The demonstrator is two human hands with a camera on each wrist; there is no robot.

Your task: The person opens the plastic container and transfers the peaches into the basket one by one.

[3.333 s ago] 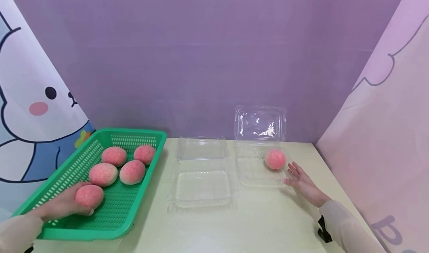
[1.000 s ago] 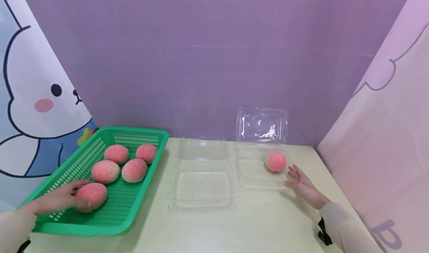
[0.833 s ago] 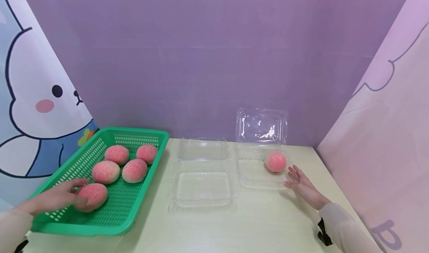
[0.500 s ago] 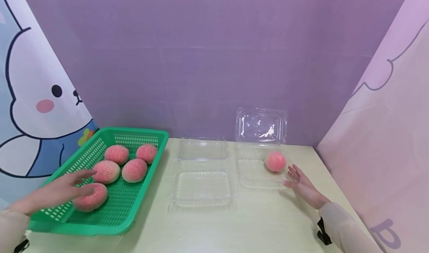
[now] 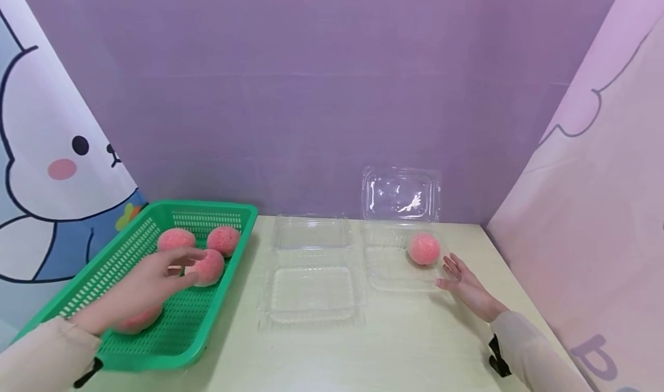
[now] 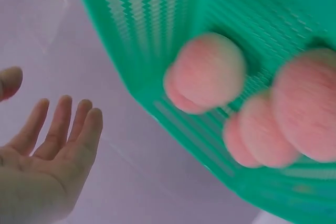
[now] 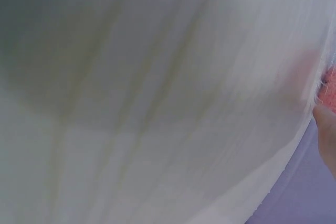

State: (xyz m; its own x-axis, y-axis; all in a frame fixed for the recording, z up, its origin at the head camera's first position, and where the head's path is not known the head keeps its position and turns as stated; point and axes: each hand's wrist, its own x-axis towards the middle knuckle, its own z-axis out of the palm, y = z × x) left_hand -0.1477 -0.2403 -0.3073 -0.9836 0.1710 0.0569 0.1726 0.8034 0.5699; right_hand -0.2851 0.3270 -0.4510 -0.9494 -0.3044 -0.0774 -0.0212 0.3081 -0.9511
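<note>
In the head view my left hand hovers over the green basket with nothing in its grasp. Its fingers are spread, near a pink peach; whether they touch it I cannot tell. Several peaches lie in the basket, one mostly hidden by that hand. The left wrist view has the same hand apart from a peach, fingers loosely extended. At right, my right hand stays beside a clear plastic clamshell box holding one peach, its fingers slightly bent and gripping nothing visible.
Another clear clamshell box lies opened flat in the middle of the pale table. The right box's lid stands up against the purple back wall. Printed panels close both sides. The right wrist view is mostly blurred.
My left hand has let go of the peach nearest the basket's front and has moved right and up over the other peaches. The right hand has stayed in place.
</note>
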